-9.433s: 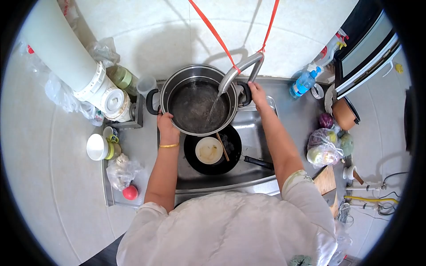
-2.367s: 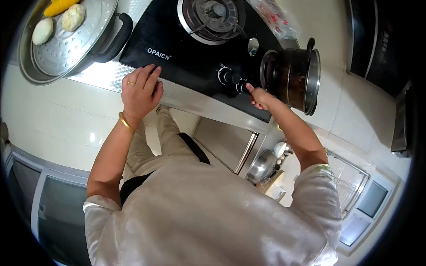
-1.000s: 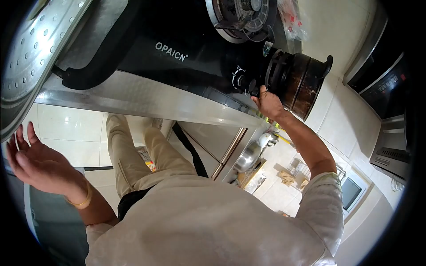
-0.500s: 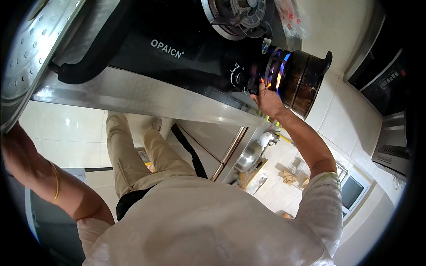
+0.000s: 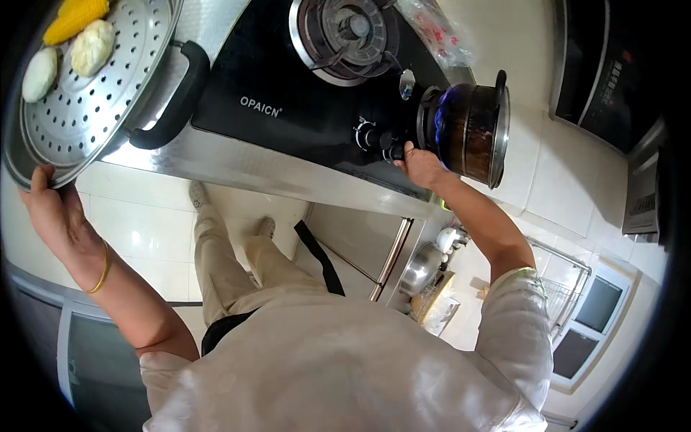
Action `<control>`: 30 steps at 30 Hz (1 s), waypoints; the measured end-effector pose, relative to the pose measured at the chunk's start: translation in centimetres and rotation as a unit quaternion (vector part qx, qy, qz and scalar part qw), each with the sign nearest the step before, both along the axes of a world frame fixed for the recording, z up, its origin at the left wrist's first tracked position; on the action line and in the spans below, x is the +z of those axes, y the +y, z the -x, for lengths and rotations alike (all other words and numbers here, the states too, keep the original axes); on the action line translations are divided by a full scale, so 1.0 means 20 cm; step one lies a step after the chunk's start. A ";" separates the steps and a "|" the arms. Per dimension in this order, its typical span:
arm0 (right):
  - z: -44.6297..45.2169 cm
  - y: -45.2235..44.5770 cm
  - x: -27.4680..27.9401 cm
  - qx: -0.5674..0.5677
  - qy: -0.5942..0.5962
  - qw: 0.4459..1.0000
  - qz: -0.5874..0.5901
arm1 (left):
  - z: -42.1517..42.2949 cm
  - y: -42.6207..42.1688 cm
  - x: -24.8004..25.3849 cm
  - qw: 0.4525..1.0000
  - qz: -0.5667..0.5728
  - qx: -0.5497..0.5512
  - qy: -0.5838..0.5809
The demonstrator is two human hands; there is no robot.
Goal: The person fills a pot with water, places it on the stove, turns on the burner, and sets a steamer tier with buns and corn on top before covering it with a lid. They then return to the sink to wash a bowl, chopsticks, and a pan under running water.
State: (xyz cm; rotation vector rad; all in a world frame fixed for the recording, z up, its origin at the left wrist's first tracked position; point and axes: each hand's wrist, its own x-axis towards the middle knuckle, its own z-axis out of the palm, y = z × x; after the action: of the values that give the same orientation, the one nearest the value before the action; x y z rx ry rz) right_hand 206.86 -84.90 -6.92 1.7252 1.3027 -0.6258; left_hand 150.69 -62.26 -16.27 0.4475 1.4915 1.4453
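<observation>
Your left grip (image 5: pixel 61 223) is to the left of the stove (image 5: pixel 302 137), touching the near rim of the big steamer (image 5: pixel 119 97); whether it is clamped on that rim or only resting there, you cannot tell. Your right grip (image 5: pixel 425 169) is at the stove's front, toward its right end, closed on a black knob (image 5: pixel 395 153). That knob lies right at your fingertips, on the side of the hand facing the stove's middle, so your right hand is far the nearer. It stands out from the stove's top; its turning bar is too covered to read which way it points. The steamer's black handle (image 5: pixel 188 90) faces the stove's left end, its long axis running front to back, while a corn cob (image 5: pixel 75 20), a garlic bulb (image 5: pixel 92 52) and a pale oval thing (image 5: pixel 40 74) sit on the holed tray. Past the knob, at the stove's right end, blue flame (image 5: pixel 440 119) burns under a pot (image 5: pixel 471 133). Further back are the stove's bare burner (image 5: pixel 356 30) and a plastic bag (image 5: pixel 435 32) by its rear edge.
</observation>
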 end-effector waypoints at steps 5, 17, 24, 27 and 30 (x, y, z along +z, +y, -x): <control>-0.02 -0.02 0.00 -0.016 -0.001 1.000 -0.019 | -0.02 -0.04 0.17 1.000 0.025 -0.008 -0.008; -0.03 -0.06 0.02 -0.060 0.016 0.997 -0.055 | -0.15 -0.33 0.65 0.989 -0.005 -0.062 -0.137; -0.04 -0.14 -0.01 -0.053 0.030 0.989 -0.132 | -0.25 -0.47 0.95 0.966 -0.006 -0.138 -0.219; 0.00 -0.18 -0.04 -0.025 -0.008 0.987 -0.156 | -0.25 -0.54 1.00 0.961 -0.034 -0.159 -0.224; 0.05 -0.24 -0.06 -0.009 -0.046 0.982 -0.185 | -0.26 -0.65 1.09 0.951 -0.035 -0.195 -0.238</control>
State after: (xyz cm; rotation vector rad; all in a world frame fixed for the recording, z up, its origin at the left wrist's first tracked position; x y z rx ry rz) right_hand 205.82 -89.67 -8.07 2.0405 1.4041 -0.3200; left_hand 155.96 -75.33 5.56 0.3765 0.9080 1.1827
